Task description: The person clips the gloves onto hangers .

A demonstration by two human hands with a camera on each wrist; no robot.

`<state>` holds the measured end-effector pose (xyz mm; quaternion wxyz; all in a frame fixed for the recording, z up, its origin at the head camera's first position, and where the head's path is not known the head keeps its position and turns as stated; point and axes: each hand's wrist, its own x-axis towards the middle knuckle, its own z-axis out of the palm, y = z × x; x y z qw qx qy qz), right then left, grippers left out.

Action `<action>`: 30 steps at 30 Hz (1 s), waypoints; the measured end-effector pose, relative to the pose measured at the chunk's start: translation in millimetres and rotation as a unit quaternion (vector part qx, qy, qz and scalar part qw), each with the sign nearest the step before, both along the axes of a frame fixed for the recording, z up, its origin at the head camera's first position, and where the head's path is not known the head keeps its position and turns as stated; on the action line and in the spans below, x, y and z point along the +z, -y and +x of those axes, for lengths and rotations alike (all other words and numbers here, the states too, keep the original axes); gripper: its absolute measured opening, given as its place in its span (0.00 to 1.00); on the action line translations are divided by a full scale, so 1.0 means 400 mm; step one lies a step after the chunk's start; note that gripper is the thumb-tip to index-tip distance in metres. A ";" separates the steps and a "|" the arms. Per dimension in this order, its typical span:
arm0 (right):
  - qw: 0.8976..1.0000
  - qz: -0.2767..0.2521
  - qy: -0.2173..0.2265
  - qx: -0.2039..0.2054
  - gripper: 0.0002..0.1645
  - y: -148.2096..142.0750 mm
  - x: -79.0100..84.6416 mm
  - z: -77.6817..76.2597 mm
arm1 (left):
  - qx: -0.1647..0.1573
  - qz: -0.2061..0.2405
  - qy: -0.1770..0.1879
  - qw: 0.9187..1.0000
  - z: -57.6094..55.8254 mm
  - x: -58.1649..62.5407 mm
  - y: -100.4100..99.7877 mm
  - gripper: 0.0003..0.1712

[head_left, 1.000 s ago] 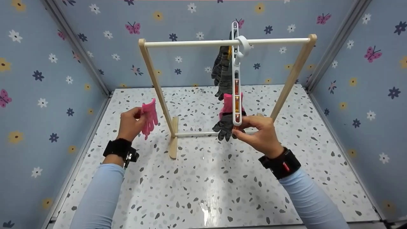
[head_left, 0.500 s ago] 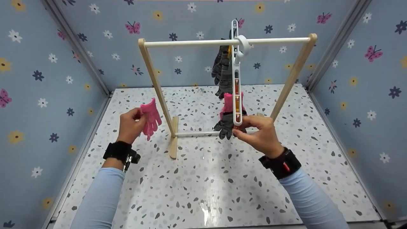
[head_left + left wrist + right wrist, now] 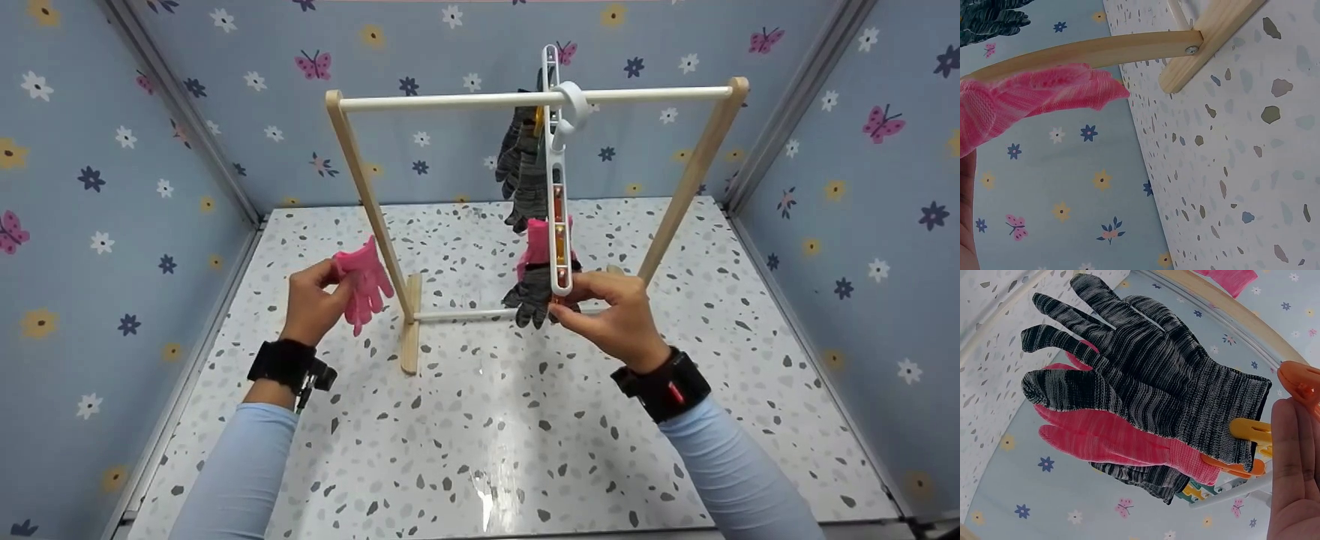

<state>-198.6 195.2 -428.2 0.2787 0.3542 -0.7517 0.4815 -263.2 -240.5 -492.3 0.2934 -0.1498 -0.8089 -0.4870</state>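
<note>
At the left, my left hand [image 3: 315, 304] pinches a pink knit glove [image 3: 369, 285] by its cuff, fingers dangling. The left wrist view shows part of this glove [image 3: 1067, 90]. My right hand [image 3: 619, 319] holds an orange clip [image 3: 1302, 382] between thumb and fingers at the near end of a white clip hanger [image 3: 560, 259]. In the right wrist view, a grey-black knit glove [image 3: 1151, 354] hangs from a yellow clip [image 3: 1249, 430]. A second pink glove [image 3: 1112, 436] hangs behind it from another orange clip [image 3: 1235, 467]. More dark gloves [image 3: 529, 180] hang farther back on the hanger.
The hanger hooks over the white rod [image 3: 450, 102] of a wooden stand. Its left leg [image 3: 371, 202] rises close to the held pink glove, and its right leg [image 3: 694, 180] stands behind my right hand. Flowered panels [image 3: 90, 262] enclose the speckled table [image 3: 450, 450].
My left hand has moved slightly right with the pink glove, which has turned to show its spread fingers. My right hand stays at the hanger's near end.
</note>
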 end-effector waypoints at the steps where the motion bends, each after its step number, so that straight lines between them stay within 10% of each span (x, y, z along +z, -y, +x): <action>1: 1.000 0.001 0.002 0.002 0.15 0.000 0.000 0.000 | -0.004 0.003 -0.003 1.000 0.001 0.000 -0.002 0.05; 30: 1.000 -0.002 0.001 0.019 0.13 0.004 0.011 0.002 | -0.087 -0.001 0.014 0.996 0.026 0.003 -0.078 0.05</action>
